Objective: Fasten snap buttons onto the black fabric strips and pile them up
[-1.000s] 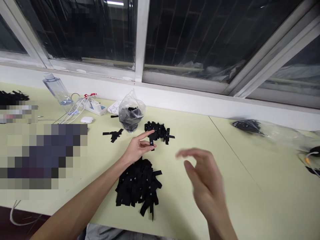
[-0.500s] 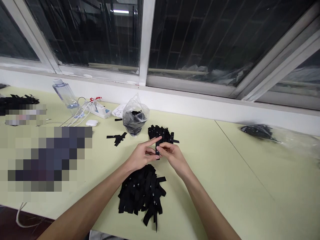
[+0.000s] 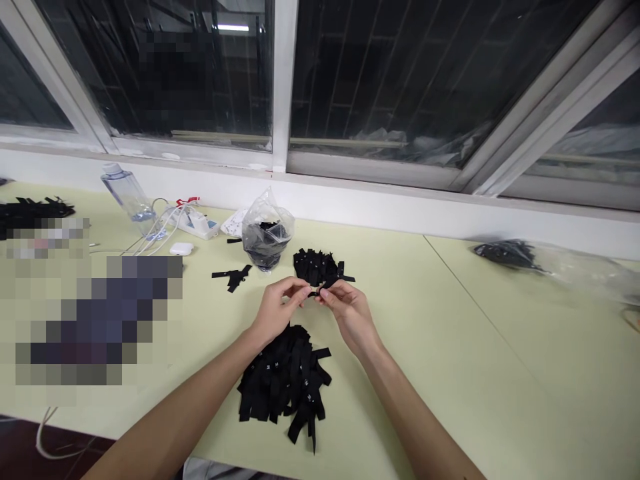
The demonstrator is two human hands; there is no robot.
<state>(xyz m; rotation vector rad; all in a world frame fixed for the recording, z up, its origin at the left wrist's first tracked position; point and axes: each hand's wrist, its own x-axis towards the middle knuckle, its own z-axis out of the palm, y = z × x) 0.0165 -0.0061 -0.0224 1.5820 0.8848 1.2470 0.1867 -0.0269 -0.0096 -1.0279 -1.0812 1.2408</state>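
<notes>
A short black fabric strip is pinched at one end by my left hand and at the other by my right hand. Both hands are closed, thumbs against fingertips, held close together above the table. Beneath and nearer to me lies a large pile of black strips, some bearing small white marks. Just beyond my fingers is a smaller heap of similar strips, partly covered by my right hand. Several loose strips lie left of it, near a clear plastic bag with black pieces inside.
Along the back left stand a water bottle, a power strip with white cables and a small white case. A plastic bag of black pieces lies at right. Another black pile sits far left, near a pixelated dark patch.
The strip, upright before, has turned so that it lies roughly crosswise between my hands. My left fingers, spread earlier, have closed on its end. The view has shifted slightly.
</notes>
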